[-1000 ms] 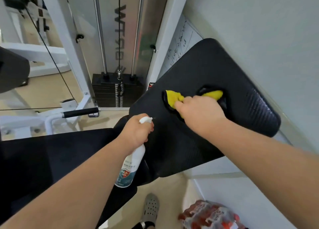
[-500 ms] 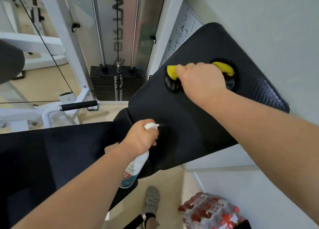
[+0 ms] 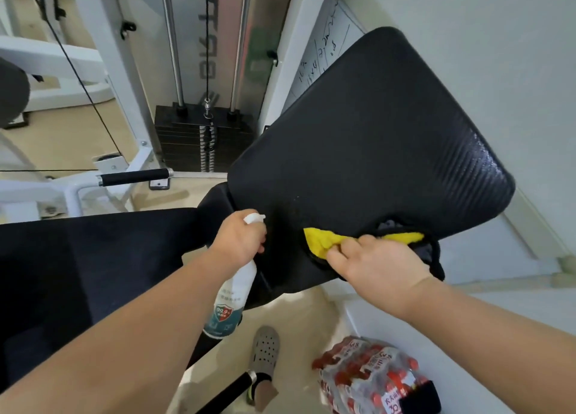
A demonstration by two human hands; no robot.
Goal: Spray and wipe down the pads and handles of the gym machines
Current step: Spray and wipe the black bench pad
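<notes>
Wiping the back pad (image 3: 358,151) of a gym machine, partway through the task.

Head view: the right hand (image 3: 377,264) presses a yellow cloth (image 3: 321,242) flat at the pad's lower edge; the left hand (image 3: 240,242) grips a spray bottle (image 3: 230,301) beside its lower-left corner. Droplets glisten near the right edge, so wiping appears unfinished; the seat pad (image 3: 93,257) and black handle (image 3: 134,176) look untouched.

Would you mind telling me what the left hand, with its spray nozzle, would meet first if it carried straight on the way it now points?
Most likely the black back pad: the left hand aims the spray bottle nozzle right, toward the pad's lower part, near the yellow cloth. Depth is uncertain.
</notes>
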